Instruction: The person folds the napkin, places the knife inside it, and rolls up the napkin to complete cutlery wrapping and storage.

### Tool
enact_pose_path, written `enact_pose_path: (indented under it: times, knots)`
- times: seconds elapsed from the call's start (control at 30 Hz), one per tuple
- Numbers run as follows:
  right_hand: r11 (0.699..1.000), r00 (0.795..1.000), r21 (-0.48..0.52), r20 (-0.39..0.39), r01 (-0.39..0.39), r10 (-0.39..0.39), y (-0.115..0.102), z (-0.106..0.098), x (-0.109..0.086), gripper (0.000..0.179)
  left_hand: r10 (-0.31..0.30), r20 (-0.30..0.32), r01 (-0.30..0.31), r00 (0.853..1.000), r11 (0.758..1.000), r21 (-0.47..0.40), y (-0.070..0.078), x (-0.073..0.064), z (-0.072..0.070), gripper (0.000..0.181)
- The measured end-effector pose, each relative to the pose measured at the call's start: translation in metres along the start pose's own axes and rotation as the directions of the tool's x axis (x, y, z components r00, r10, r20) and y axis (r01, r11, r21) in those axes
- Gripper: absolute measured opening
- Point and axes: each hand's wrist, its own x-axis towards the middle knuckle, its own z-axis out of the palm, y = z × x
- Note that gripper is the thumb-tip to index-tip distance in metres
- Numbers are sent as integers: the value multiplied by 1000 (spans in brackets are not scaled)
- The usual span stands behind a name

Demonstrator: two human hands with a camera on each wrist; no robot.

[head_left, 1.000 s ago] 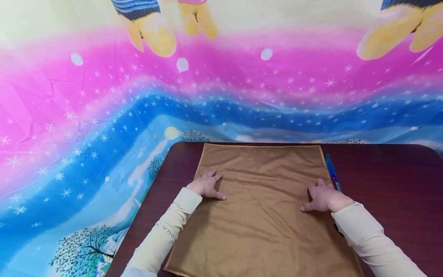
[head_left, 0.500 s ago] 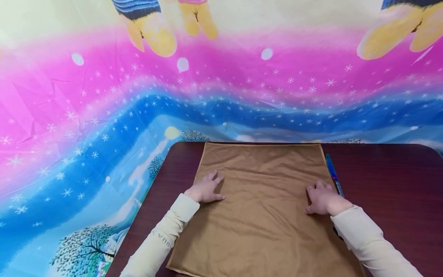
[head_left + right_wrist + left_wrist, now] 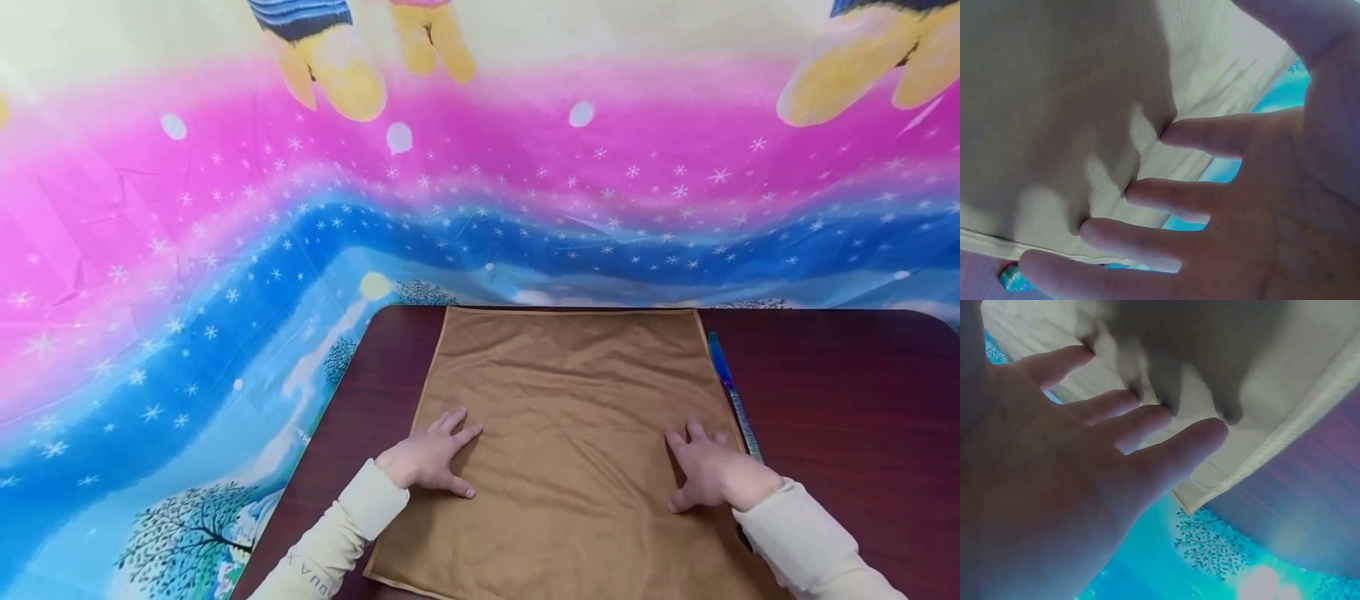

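A brown cloth (image 3: 555, 400) with a stitched hem lies spread over the table, slightly wrinkled across its middle. Near its left edge my left hand (image 3: 431, 454) rests with fingers spread, and in the left wrist view the fingertips (image 3: 1213, 428) touch the fabric. My right hand (image 3: 708, 471) rests near the right edge, fingers spread too; in the right wrist view several fingertips (image 3: 1172, 132) press lightly on the cloth. Just outside that edge lies a table knife (image 3: 722, 367) with an iridescent blue blade and a patterned handle, its lower end close to my right hand.
The dark red-brown table (image 3: 847, 392) extends to the right of the cloth, with a narrower strip on the left. Behind it hangs a printed backdrop (image 3: 510, 167) in pink and blue with snowflakes. The cloth's far edge lies along the table's back edge.
Both hands have slid down along the cloth toward the body, fingers still spread. More of the knife's handle now shows beside the right hand. The cloth stays nearly in place.
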Motion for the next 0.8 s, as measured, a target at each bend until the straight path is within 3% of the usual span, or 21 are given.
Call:
enact_pose_path:
  times: [0.2, 0.47, 0.63, 0.8]
  knots:
    - [1000, 1000, 6, 27, -1, 1, 0, 6, -2, 107, -18, -6, 17, 1000, 999, -28, -5, -6, 6, 98]
    - [1000, 999, -15, -28, 22, -22, 4, 9, -8, 107, 0, -33, 0, 999, 1000, -20, -8, -10, 10, 96]
    - [1000, 999, -14, -38, 26, -27, 2, 11, -13, 108, 7, -34, -7, 999, 1000, -3, -5, -23, 11, 98]
    - [999, 997, -17, -59, 47, -48, -1, 14, -22, 110, -3, 1, 3, 1000, 999, -45, 1, -42, 13, 102]
